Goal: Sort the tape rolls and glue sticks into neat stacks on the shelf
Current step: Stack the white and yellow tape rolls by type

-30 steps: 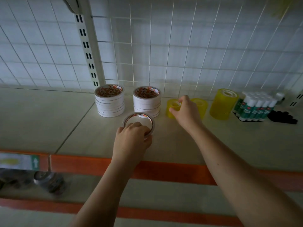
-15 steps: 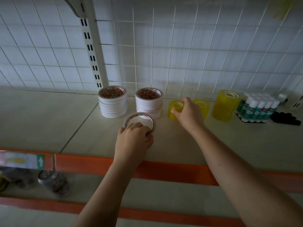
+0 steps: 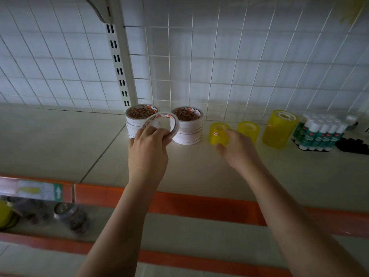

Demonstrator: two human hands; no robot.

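One white tape roll point(image 3: 162, 124), flat on the shelf point(image 3: 60, 140) a second ago, now lifted and tilted in front of the two white stacks point(image 3: 187, 127), gripped at its near rim by the left hand point(image 3: 148, 148); likely bound for one stack top. Right hand point(image 3: 237, 149) drawn back slightly from the small yellow roll point(image 3: 218, 133), fingers loosely curled, holding nothing, thumb near its base. Further right: two more yellow rolls point(image 3: 278, 126), then upright glue sticks point(image 3: 319, 130).
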